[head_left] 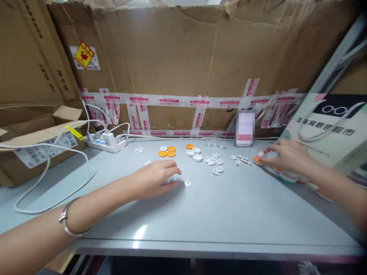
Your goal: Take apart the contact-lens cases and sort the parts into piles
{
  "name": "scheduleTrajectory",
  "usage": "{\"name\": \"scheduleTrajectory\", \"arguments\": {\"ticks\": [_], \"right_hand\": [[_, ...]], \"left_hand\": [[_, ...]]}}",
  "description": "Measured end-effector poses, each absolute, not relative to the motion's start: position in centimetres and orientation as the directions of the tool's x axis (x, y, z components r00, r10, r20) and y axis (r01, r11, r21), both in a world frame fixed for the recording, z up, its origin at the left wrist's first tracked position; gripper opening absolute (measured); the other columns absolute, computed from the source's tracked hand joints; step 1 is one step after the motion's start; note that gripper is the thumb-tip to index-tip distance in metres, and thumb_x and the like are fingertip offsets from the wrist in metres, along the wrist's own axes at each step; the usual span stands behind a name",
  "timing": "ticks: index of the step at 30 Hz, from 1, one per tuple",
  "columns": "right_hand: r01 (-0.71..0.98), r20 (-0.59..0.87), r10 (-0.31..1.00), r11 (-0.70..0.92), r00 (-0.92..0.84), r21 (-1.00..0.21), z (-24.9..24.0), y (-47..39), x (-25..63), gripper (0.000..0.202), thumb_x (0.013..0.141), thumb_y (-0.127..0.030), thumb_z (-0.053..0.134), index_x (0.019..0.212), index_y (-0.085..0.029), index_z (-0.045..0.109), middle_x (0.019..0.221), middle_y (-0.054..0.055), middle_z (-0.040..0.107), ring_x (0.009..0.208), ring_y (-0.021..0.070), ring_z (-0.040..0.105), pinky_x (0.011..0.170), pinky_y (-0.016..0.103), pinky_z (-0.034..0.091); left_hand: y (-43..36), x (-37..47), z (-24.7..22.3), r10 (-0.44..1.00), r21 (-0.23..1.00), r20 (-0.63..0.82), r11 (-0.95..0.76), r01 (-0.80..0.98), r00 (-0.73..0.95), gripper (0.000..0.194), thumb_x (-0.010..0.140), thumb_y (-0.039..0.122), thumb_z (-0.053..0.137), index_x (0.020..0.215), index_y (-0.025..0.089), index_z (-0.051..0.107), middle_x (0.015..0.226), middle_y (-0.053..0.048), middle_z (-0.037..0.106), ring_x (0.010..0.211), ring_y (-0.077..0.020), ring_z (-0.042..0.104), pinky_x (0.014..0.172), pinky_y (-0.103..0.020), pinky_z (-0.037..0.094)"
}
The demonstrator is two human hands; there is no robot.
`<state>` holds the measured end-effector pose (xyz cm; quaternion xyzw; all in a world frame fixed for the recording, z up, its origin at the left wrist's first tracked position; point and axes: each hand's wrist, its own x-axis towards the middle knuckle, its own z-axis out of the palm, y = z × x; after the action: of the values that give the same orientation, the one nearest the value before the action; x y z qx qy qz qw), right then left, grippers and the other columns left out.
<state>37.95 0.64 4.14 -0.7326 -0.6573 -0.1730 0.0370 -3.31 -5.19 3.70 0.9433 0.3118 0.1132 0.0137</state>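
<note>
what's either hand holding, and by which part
The right hand has its fingertips at a clear plastic piece above an orange round disc; blur hides any grip. The left hand's fingers are parted, no hold visible.

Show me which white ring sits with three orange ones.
The back-left white ring of the left cluster; the three white rings in the next cluster sit with one orange ring.

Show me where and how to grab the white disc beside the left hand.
Probably pinch the white disc by its raised middle, coming down from the left. It lies flat, so the rim offers little grip, while the middle stands up; the left hand is on that side.
</note>
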Motion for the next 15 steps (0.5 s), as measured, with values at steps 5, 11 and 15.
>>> {"name": "scheduleTrajectory", "arguments": {"ticks": [5, 11, 15], "right_hand": [[0.984, 0.266, 0.962, 0.107, -0.066, -0.143, 6.0, -3.1, 32.9, 0.036, 0.065, -0.055, 0.057, 0.078, -0.022, 0.060, 0.096, 0.009, 0.057, 0.089, 0.0243, 0.048, 0.071, 0.032, 0.035], [0.855, 0.112, 0.939, 0.344, -0.326, -0.389, 6.7, -6.0, 25.5, 0.027, 0.067, -0.047, 0.059, 0.082, -0.023, 0.059, 0.082, 0.002, 0.060, 0.079, 0.0190, 0.053, 0.067, 0.027, 0.038], [0.778, 0.073, 0.891, 0.429, -0.449, -0.459, 6.0, -5.9, 22.1, 0.022, 0.067, -0.040, 0.059, 0.081, -0.022, 0.059, 0.080, 0.001, 0.061, 0.075, 0.0168, 0.053, 0.063, 0.025, 0.038]], "left_hand": [[-5.5, 0.4, 2.3, 0.619, 0.159, 0.194, -0.785, 0.598, 0.761, 0.025, 0.086, 0.024, 0.041, 0.106, 0.017, 0.052, 0.096, -0.007, 0.054, 0.083, -0.0174, 0.055, 0.073, -0.029, 0.045], [-4.6, 0.7, 1.5, 0.614, 0.209, 0.220, -0.789, 0.578, 0.758, 0.019, 0.084, 0.017, 0.042, 0.089, 0.016, 0.060, 0.087, -0.006, 0.056, 0.080, -0.0149, 0.055, 0.071, -0.024, 0.044], [-4.3, 0.2, 1.5, 0.635, 0.231, 0.225, -0.771, 0.593, 0.739, 0.020, 0.081, 0.010, 0.043, 0.082, 0.017, 0.062, 0.082, -0.004, 0.058, 0.074, -0.0124, 0.055, 0.068, -0.021, 0.043]]}}
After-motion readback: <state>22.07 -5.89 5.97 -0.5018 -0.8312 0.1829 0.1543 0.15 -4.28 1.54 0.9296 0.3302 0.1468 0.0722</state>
